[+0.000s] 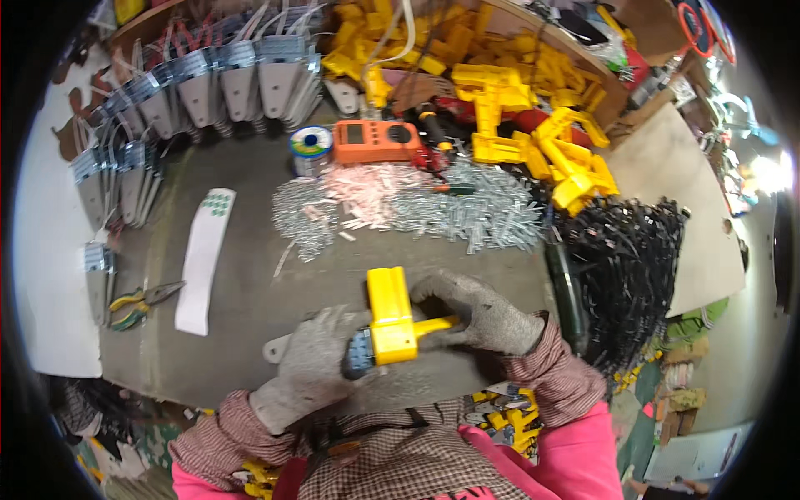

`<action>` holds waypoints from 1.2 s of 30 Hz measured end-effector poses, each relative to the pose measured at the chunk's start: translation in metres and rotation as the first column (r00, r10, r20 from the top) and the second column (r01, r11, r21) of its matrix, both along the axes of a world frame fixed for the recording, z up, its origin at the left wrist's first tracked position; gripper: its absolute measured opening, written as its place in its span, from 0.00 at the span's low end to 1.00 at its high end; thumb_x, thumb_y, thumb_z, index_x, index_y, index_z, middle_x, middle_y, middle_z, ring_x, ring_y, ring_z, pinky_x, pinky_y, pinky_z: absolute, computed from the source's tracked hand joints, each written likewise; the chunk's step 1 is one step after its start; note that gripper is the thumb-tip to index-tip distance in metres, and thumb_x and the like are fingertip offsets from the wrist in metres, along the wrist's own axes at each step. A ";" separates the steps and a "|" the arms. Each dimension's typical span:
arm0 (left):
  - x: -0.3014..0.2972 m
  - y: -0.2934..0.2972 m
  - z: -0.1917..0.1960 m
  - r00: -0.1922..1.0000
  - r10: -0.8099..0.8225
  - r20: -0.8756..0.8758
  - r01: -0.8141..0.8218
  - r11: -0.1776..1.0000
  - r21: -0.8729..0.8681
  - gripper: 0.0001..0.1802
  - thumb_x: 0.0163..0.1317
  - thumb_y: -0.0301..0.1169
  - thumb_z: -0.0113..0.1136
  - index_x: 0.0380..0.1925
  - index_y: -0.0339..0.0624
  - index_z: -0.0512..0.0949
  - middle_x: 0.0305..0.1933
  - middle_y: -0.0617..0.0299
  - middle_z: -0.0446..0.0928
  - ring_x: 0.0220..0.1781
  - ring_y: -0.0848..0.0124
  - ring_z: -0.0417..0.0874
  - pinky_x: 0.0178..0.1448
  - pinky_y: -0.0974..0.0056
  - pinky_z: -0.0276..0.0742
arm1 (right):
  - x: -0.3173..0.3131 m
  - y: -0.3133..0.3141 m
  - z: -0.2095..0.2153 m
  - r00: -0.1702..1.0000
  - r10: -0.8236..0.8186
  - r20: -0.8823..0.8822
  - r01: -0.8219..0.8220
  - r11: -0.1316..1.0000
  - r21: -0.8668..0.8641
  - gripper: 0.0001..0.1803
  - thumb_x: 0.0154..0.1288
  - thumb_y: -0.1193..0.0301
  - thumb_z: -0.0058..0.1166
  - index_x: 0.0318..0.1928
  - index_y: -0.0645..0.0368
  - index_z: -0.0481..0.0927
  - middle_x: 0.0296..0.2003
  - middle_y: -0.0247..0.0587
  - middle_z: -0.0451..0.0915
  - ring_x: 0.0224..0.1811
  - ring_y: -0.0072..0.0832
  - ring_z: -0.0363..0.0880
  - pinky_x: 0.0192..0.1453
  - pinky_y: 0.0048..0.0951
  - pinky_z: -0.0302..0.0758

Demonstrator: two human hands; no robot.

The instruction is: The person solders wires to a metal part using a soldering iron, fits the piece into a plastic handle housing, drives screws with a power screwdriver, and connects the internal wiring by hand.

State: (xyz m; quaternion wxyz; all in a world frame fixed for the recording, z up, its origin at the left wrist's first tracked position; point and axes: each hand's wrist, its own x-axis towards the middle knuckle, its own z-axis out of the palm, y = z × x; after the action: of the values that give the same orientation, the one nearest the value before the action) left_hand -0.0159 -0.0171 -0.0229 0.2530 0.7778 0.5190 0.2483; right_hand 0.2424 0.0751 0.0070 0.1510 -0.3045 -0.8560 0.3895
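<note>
- Yellow plastic housing [391, 317]: held over the near edge of the workbench [250, 250], between both gloved hands; long axis runs away from the person, broad end pointing toward the far piles, a short yellow arm sticking out to the right.
- Left hand [312, 367]: closed around the housing's lower end and a grey-blue part [358, 354].
- Right hand [479, 312]: fingers pinching the side arm.
- White paper strip [202, 258]: long, lying left, green dots at its far end.
- Orange meter [377, 140]: rectangular, far centre.
- Surface: dark grey bench, cluttered workshop around it.
</note>
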 end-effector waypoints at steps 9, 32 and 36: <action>0.011 -0.002 -0.005 0.997 0.069 0.034 -0.072 0.991 0.114 0.39 0.44 0.46 0.77 0.55 0.41 0.73 0.51 0.47 0.76 0.53 0.50 0.79 0.57 0.49 0.74 | 0.182 -0.049 -0.037 0.310 -0.945 0.100 0.752 0.308 0.583 0.27 0.63 0.67 0.63 0.62 0.59 0.73 0.51 0.54 0.79 0.54 0.46 0.79 0.57 0.38 0.76; 0.019 -0.001 -0.010 0.994 0.109 -0.016 -0.107 0.987 0.118 0.42 0.39 0.40 0.82 0.54 0.42 0.70 0.45 0.51 0.78 0.47 0.49 0.81 0.51 0.49 0.75 | 0.032 -0.013 -0.036 -0.437 -0.649 -0.623 -0.269 0.755 -0.598 0.15 0.69 0.64 0.58 0.50 0.56 0.74 0.32 0.37 0.74 0.32 0.25 0.73 0.52 0.38 0.72; 0.017 -0.002 -0.010 0.994 0.111 -0.009 -0.109 0.985 0.132 0.42 0.38 0.41 0.82 0.54 0.42 0.70 0.44 0.51 0.78 0.45 0.48 0.81 0.51 0.49 0.76 | 0.023 -0.010 -0.036 -0.416 -0.647 -0.640 -0.348 0.763 -0.545 0.15 0.70 0.64 0.57 0.51 0.57 0.73 0.33 0.38 0.74 0.33 0.24 0.73 0.52 0.36 0.71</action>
State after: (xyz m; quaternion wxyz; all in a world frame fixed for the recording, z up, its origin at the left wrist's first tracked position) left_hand 0.0014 -0.0188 -0.0331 0.1829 0.7651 0.5455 0.2892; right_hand 0.2655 0.0654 -0.0285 0.7466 -0.0032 -0.0914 0.6590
